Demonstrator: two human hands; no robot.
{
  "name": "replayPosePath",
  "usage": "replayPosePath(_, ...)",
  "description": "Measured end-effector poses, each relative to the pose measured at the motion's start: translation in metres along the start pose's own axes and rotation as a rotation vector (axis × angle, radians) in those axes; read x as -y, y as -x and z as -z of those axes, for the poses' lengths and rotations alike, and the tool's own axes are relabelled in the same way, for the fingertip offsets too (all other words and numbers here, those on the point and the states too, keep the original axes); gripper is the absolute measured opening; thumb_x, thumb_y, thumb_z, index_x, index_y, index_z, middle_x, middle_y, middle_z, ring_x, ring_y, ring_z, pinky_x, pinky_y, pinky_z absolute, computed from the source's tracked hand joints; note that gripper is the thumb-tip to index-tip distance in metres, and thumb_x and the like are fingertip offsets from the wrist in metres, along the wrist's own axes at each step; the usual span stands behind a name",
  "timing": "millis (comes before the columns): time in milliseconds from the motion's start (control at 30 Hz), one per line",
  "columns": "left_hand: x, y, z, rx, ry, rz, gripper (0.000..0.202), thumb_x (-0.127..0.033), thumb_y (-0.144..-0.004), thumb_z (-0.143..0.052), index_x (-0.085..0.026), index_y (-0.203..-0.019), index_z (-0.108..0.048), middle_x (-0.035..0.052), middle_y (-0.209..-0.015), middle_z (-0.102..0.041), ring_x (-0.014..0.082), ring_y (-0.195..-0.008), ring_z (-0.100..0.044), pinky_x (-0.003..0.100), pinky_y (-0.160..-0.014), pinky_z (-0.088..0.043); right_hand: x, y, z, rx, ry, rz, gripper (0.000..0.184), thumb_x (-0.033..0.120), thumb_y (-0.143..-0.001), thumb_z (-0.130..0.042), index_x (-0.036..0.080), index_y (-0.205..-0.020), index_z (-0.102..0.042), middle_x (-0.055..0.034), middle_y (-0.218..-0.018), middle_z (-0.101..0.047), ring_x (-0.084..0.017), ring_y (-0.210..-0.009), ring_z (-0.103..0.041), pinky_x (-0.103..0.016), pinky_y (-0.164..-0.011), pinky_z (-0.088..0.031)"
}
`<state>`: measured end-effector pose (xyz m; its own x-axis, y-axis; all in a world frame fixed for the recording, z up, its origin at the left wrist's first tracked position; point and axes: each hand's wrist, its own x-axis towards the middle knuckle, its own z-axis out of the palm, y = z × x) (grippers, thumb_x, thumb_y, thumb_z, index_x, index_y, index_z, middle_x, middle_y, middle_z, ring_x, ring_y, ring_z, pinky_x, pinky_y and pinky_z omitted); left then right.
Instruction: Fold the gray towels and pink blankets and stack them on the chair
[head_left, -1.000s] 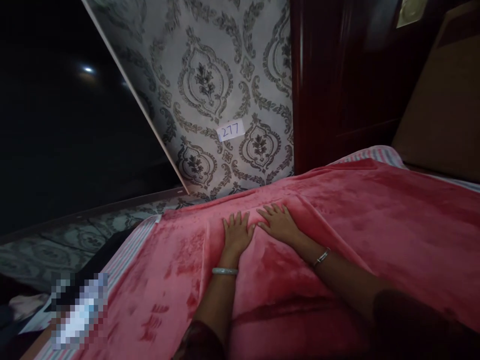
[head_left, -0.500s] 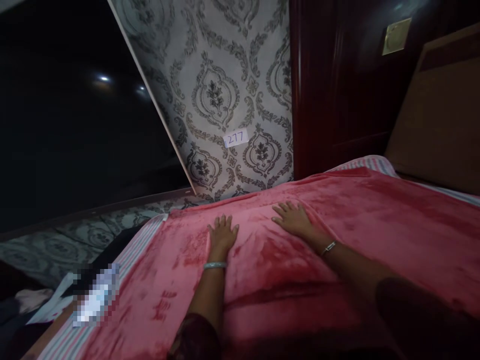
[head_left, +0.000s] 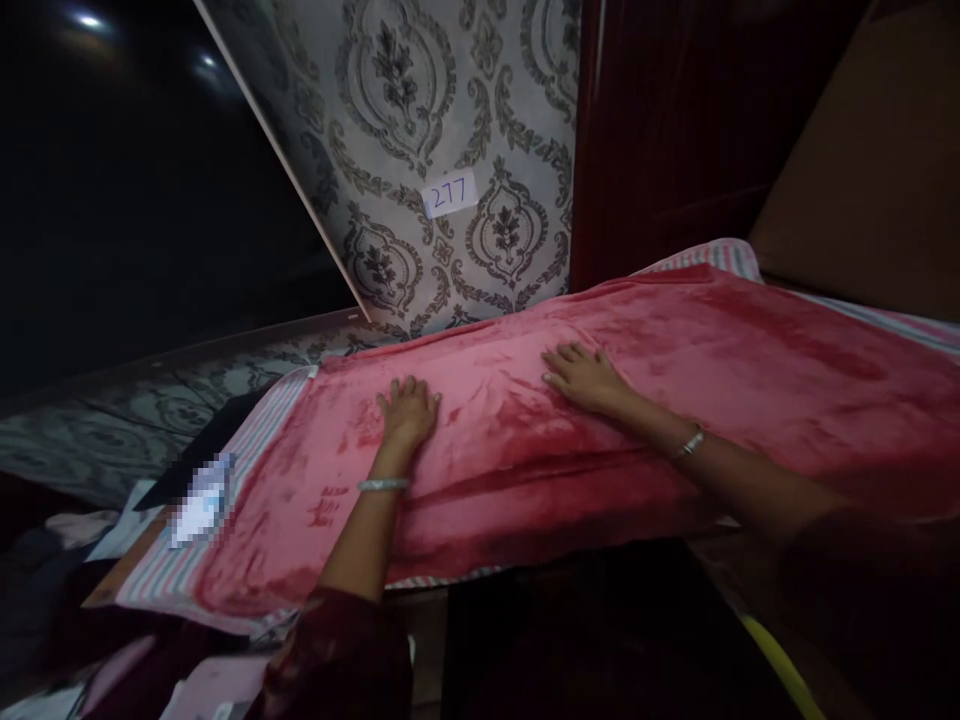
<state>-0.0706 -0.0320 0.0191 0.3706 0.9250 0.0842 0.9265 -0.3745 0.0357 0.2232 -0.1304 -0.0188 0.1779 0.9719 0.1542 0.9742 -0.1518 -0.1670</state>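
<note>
A pink plush blanket (head_left: 750,360) lies spread over a striped sheet (head_left: 259,430) on a raised surface. My left hand (head_left: 409,410) rests flat on the blanket, fingers spread, with a pale bangle on the wrist. Further right, my right hand (head_left: 581,375) also lies flat on the blanket, fingers stretched toward the left, a metal bangle on its wrist. Neither hand holds anything. A fold line runs across the blanket below both hands.
Patterned wallpaper (head_left: 420,120) with a paper tag reading 277 (head_left: 448,193) stands behind. A dark red wooden panel (head_left: 660,130) and a brown board (head_left: 870,180) are at the right. Loose cloths (head_left: 97,530) lie at the lower left. A dark object (head_left: 585,640) sits below the front edge.
My hands have slid apart across the blanket, the left going left and the right going right. The crease between them is flattened. The view has pulled back and lowered, showing the front edge.
</note>
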Motion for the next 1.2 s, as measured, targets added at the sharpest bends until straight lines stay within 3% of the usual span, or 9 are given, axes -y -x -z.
replayPosePath(67, -0.025, 0.027, -0.004, -0.071, -0.007, -0.176, 0.058, -0.046, -0.102, -0.034, -0.020, -0.153, -0.044, 0.0125, -0.165, -0.032, 0.0352, -0.154, -0.023, 0.065, -0.122, -0.019, 0.018, 0.027, -0.003, -0.068, -0.016, 0.133, 0.058, 0.051, -0.104, -0.028, 0.029, -0.156, -0.041, -0.0102, -0.162, -0.035, -0.035, -0.150, -0.028, -0.066, -0.115, -0.029)
replayPosePath(167, -0.058, 0.065, -0.027, -0.103, 0.006, -0.402, 0.056, -0.049, -0.102, -0.037, -0.031, -0.155, -0.041, 0.0059, -0.166, -0.030, 0.0336, -0.154, -0.023, 0.066, -0.122, -0.021, 0.043, 0.061, -0.019, -0.108, 0.000, 0.210, 0.055, 0.049, -0.105, -0.031, 0.032, -0.156, -0.041, -0.0067, -0.163, -0.034, -0.035, -0.150, -0.027, -0.065, -0.115, -0.028)
replayPosePath(267, -0.073, 0.084, -0.051, -0.128, 0.002, -0.426, 0.055, -0.047, -0.102, -0.037, -0.033, -0.156, -0.038, 0.0035, -0.166, -0.030, 0.0349, -0.154, -0.022, 0.071, -0.120, -0.020, 0.055, 0.076, -0.035, -0.163, 0.046, 0.201, 0.053, 0.045, -0.104, -0.035, 0.031, -0.155, -0.043, -0.0051, -0.163, -0.033, -0.035, -0.150, -0.027, -0.066, -0.116, -0.026)
replayPosePath(333, -0.073, 0.087, -0.058, -0.153, -0.001, -0.416, 0.055, -0.045, -0.103, -0.037, -0.034, -0.156, -0.037, 0.0030, -0.166, -0.031, 0.0341, -0.154, -0.023, 0.070, -0.120, -0.021, 0.055, 0.078, -0.042, -0.197, 0.053, 0.199, 0.052, 0.044, -0.105, -0.035, 0.032, -0.154, -0.044, -0.0040, -0.163, -0.034, -0.034, -0.150, -0.029, -0.063, -0.116, -0.027)
replayPosePath(500, -0.050, 0.093, -0.050, -0.154, -0.053, -0.396, 0.056, -0.047, -0.102, -0.040, -0.030, -0.155, -0.041, 0.0060, -0.164, -0.034, 0.0320, -0.152, -0.030, 0.064, -0.121, -0.027, 0.032, 0.087, -0.044, -0.250, 0.064, 0.225, 0.050, 0.044, -0.104, -0.037, 0.032, -0.151, -0.048, -0.0039, -0.159, -0.041, -0.030, -0.147, -0.035, -0.057, -0.118, -0.028)
replayPosePath(667, 0.003, 0.116, -0.052, -0.219, -0.090, -0.286, 0.075, -0.055, -0.092, -0.058, -0.019, -0.155, -0.040, 0.0154, -0.161, -0.036, 0.0365, -0.151, -0.031, 0.065, -0.121, -0.025, -0.013, 0.121, -0.047, -0.315, 0.071, 0.147, 0.057, 0.054, -0.100, -0.042, 0.030, -0.151, -0.048, -0.0056, -0.159, -0.041, -0.033, -0.150, -0.028, -0.063, -0.117, -0.025)
replayPosePath(867, 0.058, 0.126, -0.064, -0.233, 0.055, -0.363, 0.065, -0.036, -0.094, -0.057, -0.018, -0.154, -0.041, 0.0156, -0.159, -0.041, 0.0300, -0.151, -0.032, 0.052, -0.118, -0.040, -0.045, 0.145, -0.055, -0.281, -0.067, 0.122, 0.068, 0.054, -0.093, -0.050, 0.028, -0.156, -0.040, -0.0045, -0.164, -0.031, -0.033, -0.153, -0.020, -0.055, -0.117, -0.034)
replayPosePath(1033, 0.067, 0.120, -0.065, -0.264, 0.072, -0.435, 0.070, -0.010, -0.082, -0.051, -0.018, -0.152, -0.042, 0.0137, -0.158, -0.045, 0.0273, -0.151, -0.034, 0.049, -0.120, -0.039, -0.052, 0.139, -0.056, -0.255, -0.118, 0.139, 0.070, 0.027, -0.087, -0.049, 0.029, -0.157, -0.039, -0.0035, -0.161, -0.038, -0.031, -0.149, -0.031, -0.054, -0.117, -0.038)
replayPosePath(1200, 0.064, 0.122, -0.064, -0.384, 0.020, -0.342, 0.067, -0.005, -0.072, -0.052, -0.015, -0.139, -0.055, 0.0178, -0.144, -0.056, 0.0329, -0.136, -0.052, 0.051, -0.112, -0.047, -0.056, 0.133, -0.055, -0.314, -0.119, 0.161, 0.078, 0.013, -0.078, -0.047, 0.025, -0.155, -0.041, -0.0046, -0.156, -0.046, -0.026, -0.139, -0.045, -0.048, -0.115, -0.043)
